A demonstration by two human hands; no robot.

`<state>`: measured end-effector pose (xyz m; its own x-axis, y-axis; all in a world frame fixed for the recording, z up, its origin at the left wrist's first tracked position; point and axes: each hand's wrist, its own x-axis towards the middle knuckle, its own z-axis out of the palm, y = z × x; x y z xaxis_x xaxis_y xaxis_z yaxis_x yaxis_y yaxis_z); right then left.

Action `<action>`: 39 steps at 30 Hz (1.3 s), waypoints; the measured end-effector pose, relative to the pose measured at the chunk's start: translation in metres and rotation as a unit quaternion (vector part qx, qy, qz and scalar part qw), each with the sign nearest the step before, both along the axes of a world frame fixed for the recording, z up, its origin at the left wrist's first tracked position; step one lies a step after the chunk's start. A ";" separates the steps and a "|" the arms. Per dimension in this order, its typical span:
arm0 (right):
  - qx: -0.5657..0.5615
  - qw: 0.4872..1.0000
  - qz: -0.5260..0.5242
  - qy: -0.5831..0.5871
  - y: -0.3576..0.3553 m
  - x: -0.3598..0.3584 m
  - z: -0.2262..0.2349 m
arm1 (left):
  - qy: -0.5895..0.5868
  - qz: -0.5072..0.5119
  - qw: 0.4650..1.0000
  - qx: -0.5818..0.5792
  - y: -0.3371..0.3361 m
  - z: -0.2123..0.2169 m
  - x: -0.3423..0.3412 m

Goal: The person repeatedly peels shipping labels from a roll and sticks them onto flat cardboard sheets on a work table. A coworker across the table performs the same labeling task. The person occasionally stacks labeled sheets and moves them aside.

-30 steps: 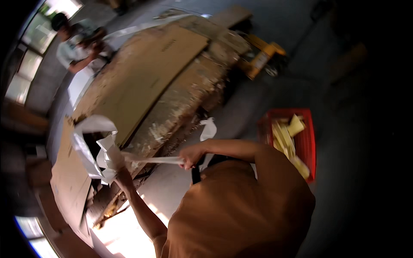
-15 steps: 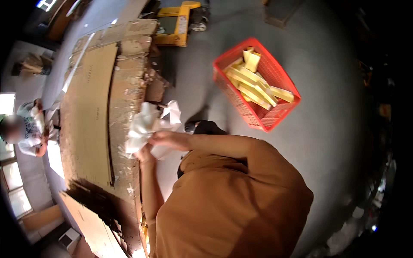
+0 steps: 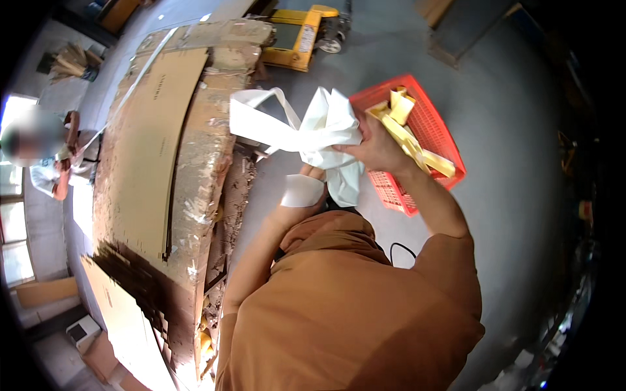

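A crumpled bunch of white paper-like strip (image 3: 329,130) hangs in front of my body, between the worn table edge and a red basket. My right hand (image 3: 381,146) is closed round its right side, thumb on the near face. Lower down, my left hand (image 3: 313,186) grips the bunch from beneath; a loose white flap covers its back and hides most of its fingers. One long end of the strip loops out to the left toward the table. Whether the material is paper or film I cannot tell.
Flat cardboard sheets (image 3: 153,150) lie on the battered table (image 3: 218,124) at left. The red plastic basket (image 3: 450,140) on the floor holds several yellow-white folded pieces (image 3: 407,133). A yellow pallet truck (image 3: 306,39) stands beyond. Another person (image 3: 49,163) is across the table.
Both hands have moved right with the white bunch, from over the table edge to beside the basket. My right hand is now farther out. The view has shifted a little.
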<state>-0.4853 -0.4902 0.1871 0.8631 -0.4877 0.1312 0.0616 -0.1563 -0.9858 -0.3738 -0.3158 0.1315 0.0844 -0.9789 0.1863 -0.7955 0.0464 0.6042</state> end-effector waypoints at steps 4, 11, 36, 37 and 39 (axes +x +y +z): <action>-0.076 0.997 0.022 0.013 -0.029 -0.028 0.065 | 0.276 0.020 0.946 -0.171 -0.007 0.037 -0.008; -0.600 0.650 -0.466 -0.025 -0.148 -0.166 0.069 | 0.565 0.317 0.750 -0.133 0.048 -0.004 0.030; -0.640 0.283 -0.541 0.465 -0.182 -0.579 0.289 | 0.140 0.025 0.977 -0.159 -0.179 -0.023 -0.125; -0.637 0.289 -0.541 0.468 -0.181 -0.585 0.291 | 0.131 0.023 0.979 -0.154 -0.199 -0.014 -0.143; -0.627 0.294 -0.542 0.476 -0.172 -0.601 0.295 | 0.129 -0.025 0.985 -0.115 -0.223 0.022 -0.177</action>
<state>-1.0867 -0.6624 0.4818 0.2258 -0.6280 0.7447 -0.9050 0.1477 0.3989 -0.5506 -0.5387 0.1534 0.1101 -0.9175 0.3821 -0.6106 0.2409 0.7544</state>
